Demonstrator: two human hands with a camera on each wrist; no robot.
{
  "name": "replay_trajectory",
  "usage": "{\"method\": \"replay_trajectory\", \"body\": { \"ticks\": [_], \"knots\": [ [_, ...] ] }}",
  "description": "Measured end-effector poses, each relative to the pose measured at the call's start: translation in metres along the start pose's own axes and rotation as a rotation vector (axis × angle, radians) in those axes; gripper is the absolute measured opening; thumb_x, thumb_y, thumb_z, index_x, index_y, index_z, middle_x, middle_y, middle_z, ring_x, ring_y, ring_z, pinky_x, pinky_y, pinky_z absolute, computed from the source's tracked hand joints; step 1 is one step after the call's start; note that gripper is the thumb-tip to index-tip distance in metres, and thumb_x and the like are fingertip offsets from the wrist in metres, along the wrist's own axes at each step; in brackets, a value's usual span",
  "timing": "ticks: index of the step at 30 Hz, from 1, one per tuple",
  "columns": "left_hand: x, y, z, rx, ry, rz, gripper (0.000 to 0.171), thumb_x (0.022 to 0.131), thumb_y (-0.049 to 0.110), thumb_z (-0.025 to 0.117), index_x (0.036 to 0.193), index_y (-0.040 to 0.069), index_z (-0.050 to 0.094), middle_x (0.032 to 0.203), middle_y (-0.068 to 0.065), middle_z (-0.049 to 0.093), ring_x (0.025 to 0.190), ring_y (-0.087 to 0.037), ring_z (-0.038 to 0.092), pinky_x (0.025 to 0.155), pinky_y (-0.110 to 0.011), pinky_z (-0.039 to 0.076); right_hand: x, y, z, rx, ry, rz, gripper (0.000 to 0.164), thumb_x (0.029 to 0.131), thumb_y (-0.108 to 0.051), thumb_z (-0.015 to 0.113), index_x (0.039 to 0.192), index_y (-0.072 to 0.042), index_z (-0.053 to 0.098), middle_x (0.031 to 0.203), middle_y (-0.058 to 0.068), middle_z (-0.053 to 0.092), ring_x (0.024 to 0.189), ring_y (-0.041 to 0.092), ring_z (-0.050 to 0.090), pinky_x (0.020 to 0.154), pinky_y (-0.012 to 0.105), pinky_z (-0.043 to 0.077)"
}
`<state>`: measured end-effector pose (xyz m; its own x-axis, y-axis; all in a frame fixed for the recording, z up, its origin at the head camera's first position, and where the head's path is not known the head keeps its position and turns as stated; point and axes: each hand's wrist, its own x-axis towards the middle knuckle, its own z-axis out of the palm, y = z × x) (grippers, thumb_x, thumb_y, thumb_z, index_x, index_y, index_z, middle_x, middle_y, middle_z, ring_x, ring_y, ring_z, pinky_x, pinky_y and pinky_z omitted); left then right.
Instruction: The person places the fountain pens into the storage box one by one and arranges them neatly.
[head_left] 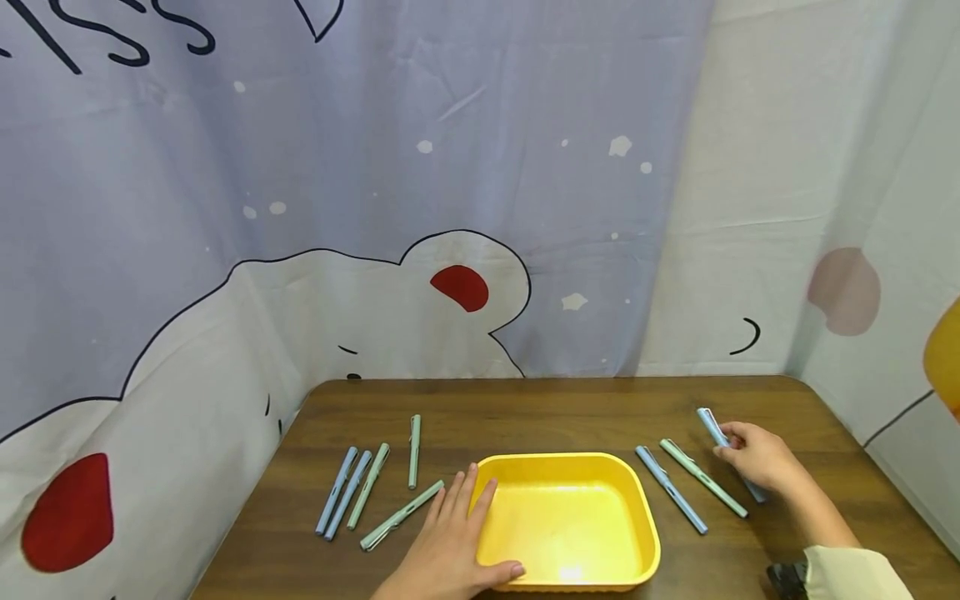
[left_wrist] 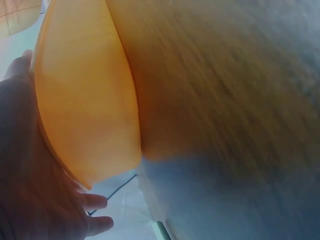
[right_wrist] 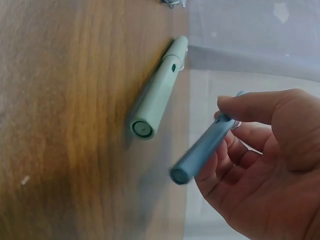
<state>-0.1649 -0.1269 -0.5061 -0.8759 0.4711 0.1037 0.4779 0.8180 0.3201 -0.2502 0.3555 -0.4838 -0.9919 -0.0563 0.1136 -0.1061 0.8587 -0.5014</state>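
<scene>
Right hand (head_left: 761, 457) pinches a blue pen (head_left: 713, 430); left hand (head_left: 450, 542) rests on a yellow tray (head_left: 555, 456)

In the head view, the hands are well apart over the counter (head_left: 525, 417). The left one spreads fairly straight fingers over the tray's left rim, gripping nothing that I can see; I'd judge a light, even press enough to steady it. The right one closes thumb and fingers on the pen, outermost of three right of the tray. I'd pinch firmly and raise it clear of the neighbouring green pen (head_left: 703, 477).

In the left wrist view, that hand lies along the tray's side; the pinched pen isn't visible.

In the right wrist view, the thumb bears on the pen near its clip, the other fingers behind, so a level wrist should stop the tail swinging. The pen slants out of the grip, apart from the green one; whether it touches the counter, I can't tell.
</scene>
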Motion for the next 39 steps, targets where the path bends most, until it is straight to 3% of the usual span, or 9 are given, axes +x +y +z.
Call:
{"method": "replay_trajectory", "body": {
  "ticks": [11, 18, 25, 34, 39],
  "knots": [
    [0.0, -0.002, -0.007, -0.048, -0.05, 0.032, 0.112, 0.082, 0.078, 0.061, 0.162, 0.009, 0.023, 0.168, -0.021, 0.01, 0.153, -0.042, 0.018, 0.117, -0.068, 0.021, -0.011, -0.01, -0.011, 0.102, -0.009, 0.033, 0.039, 0.093, -0.022, 0.073, 0.121, 0.001, 0.056, 0.084, 0.002, 0.057, 0.071, 0.014, 0.051, 0.062, 0.031, 0.041],
    [0.0, -0.002, -0.006, -0.046, -0.048, 0.014, 0.114, 0.08, 0.08, 0.061, 0.162, 0.011, 0.021, 0.169, -0.019, 0.008, 0.154, -0.041, 0.015, 0.118, -0.066, 0.02, -0.017, -0.022, -0.015, 0.249, -0.074, 0.066, 0.054, 0.095, -0.026, 0.073, 0.133, 0.004, 0.049, 0.096, 0.01, 0.067, 0.076, 0.016, 0.062, 0.063, 0.029, 0.053],
    [0.0, -0.002, -0.003, -0.041, -0.038, 0.014, 0.114, 0.081, 0.08, 0.059, 0.163, 0.012, 0.021, 0.169, -0.018, 0.006, 0.154, -0.041, 0.013, 0.118, -0.066, 0.021, -0.02, -0.037, -0.013, 0.431, -0.107, 0.078, 0.063, 0.095, -0.022, 0.073, 0.142, 0.005, 0.041, 0.093, 0.01, 0.065, 0.075, 0.015, 0.063, 0.065, 0.034, 0.059],
    [0.003, 0.001, -0.004, -0.049, -0.043, 0.001, 0.114, 0.081, 0.081, 0.059, 0.163, 0.012, 0.019, 0.17, -0.013, 0.0, 0.155, -0.04, 0.011, 0.118, -0.067, 0.018, -0.026, -0.056, -0.009, 0.627, -0.141, 0.12, 0.072, 0.095, -0.022, 0.073, 0.15, -0.001, 0.032, 0.096, 0.01, 0.066, 0.075, 0.017, 0.066, 0.066, 0.04, 0.061],
    [0.003, 0.002, -0.005, -0.053, -0.048, -0.009, 0.115, 0.08, 0.082, 0.059, 0.163, 0.012, 0.019, 0.17, -0.014, 0.001, 0.155, -0.039, 0.011, 0.119, -0.066, 0.017, -0.031, -0.069, -0.006, 0.663, -0.156, 0.122, 0.077, 0.097, -0.025, 0.071, 0.155, -0.003, 0.027, 0.1, 0.01, 0.064, 0.079, 0.017, 0.065, 0.067, 0.04, 0.061]
  ]
}}
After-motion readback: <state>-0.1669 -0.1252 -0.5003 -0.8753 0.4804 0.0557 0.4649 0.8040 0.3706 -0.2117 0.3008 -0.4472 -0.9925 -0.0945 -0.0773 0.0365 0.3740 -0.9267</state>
